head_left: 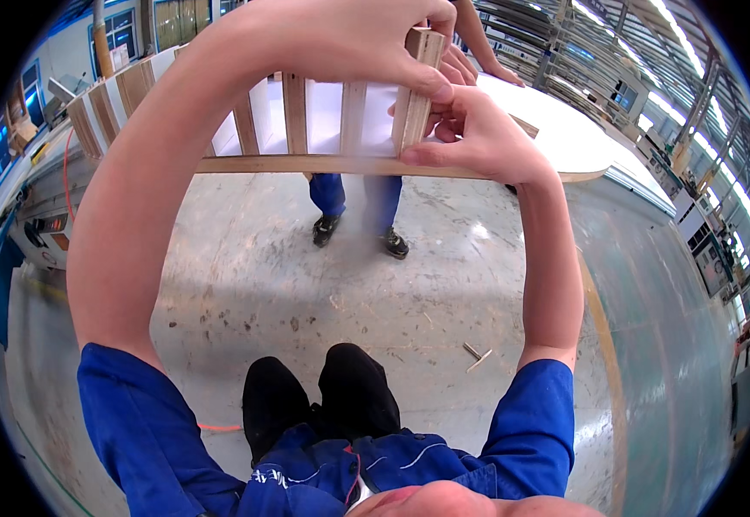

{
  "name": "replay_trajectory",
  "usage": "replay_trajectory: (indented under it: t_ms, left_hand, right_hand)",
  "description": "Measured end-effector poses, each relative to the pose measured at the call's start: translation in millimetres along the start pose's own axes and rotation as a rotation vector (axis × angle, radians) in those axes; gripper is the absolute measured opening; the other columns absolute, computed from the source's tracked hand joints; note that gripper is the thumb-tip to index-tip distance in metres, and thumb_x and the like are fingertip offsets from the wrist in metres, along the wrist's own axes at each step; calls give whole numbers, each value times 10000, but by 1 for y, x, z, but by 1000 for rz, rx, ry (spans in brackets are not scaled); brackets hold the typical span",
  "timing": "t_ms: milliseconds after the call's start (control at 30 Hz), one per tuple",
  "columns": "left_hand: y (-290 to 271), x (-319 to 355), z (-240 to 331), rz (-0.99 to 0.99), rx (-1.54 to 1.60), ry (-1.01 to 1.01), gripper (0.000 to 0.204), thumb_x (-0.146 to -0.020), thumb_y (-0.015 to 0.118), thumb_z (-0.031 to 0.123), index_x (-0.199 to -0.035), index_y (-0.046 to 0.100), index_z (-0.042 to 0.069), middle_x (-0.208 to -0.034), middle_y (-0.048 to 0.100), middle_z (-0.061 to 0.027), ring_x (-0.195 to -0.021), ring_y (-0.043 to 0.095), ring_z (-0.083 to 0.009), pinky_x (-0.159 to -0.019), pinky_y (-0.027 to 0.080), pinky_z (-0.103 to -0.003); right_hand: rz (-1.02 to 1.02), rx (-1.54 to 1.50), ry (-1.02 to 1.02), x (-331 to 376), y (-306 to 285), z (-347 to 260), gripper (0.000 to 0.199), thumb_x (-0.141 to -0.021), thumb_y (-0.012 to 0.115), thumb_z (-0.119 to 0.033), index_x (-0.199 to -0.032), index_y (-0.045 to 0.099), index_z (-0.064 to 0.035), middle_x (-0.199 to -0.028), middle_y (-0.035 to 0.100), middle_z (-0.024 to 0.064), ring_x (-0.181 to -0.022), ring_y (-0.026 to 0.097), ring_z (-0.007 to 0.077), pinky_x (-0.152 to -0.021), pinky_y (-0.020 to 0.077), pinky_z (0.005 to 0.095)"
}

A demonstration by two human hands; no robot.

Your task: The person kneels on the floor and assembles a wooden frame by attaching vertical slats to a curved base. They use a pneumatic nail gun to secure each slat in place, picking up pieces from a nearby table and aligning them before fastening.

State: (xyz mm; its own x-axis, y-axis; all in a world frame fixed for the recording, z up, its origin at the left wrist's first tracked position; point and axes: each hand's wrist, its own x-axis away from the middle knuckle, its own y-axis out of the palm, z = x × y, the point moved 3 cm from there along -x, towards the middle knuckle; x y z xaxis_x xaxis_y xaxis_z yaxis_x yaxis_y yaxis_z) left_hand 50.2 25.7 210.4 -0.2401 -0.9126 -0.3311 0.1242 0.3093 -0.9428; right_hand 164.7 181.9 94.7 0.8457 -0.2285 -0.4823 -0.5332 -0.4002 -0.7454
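A wooden frame (pixel 306 165) with several upright slats is raised in front of me. My left hand (pixel 366 43) grips the top of one short plywood slat (pixel 418 86), standing on the frame's long lower rail. My right hand (pixel 474 133) pinches the same slat at its foot, thumb along the rail. Both arms reach up from blue sleeves.
Another person stands across the frame: blue trousers and dark shoes (pixel 358 233) show below it, and a hand (pixel 487 65) rests on a white curved panel (pixel 565 138). Small wood scraps (pixel 477 355) lie on the concrete floor. Machinery (pixel 39 224) stands at left, metal racks (pixel 582 52) at right.
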Motion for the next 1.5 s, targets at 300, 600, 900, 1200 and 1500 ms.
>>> replay_trajectory:
  t_ms: [300, 600, 900, 1200, 1500]
  left_hand:
    - [4, 18, -6, 91, -6, 218, 570, -886, 732, 415, -1204, 682, -56, -1135, 736, -229, -1044, 722, -313, -906, 581, -378]
    - [4, 12, -4, 48, -68, 395, 650, -897, 715, 469, -1339, 650, -4, -1273, 708, -191, -1092, 698, -248, -920, 574, -374]
    - [7, -3, -37, -52, 41, 192, 668, -898, 696, 508, -1222, 648, -75, -1054, 724, -208, -961, 699, -277, -828, 557, -354]
    - [7, 4, -29, -3, -27, 187, 592, -880, 732, 427, -1157, 650, -90, -1024, 718, -215, -920, 693, -278, -813, 557, -357]
    - [10, -5, -30, -70, 13, 147, 526, -880, 744, 368, -1134, 669, -86, -1049, 720, -203, -926, 687, -263, -823, 554, -351]
  right_hand:
    - [-38, 10, 23, 0, 1, -10, 604, -798, 866, -305, -1247, 655, 41, -1015, 694, 56, -793, 597, 70, -716, 500, 211]
    - [30, 36, -64, 2, 3, 0, 561, -802, 860, -336, -1171, 667, 41, -940, 665, 17, -789, 581, 65, -697, 483, 215]
    - [-43, 102, 48, 1, 3, -14, 460, -808, 825, -388, -1066, 740, -18, -967, 719, 74, -900, 650, 162, -842, 517, 277]
    - [-1, 38, -30, -2, 5, -10, 507, -791, 835, -336, -1122, 689, 18, -919, 645, 9, -794, 547, 74, -698, 441, 215]
    - [-31, 137, 34, 2, 2, -11, 446, -806, 779, -408, -983, 739, -1, -876, 668, 53, -823, 608, 153, -764, 491, 276]
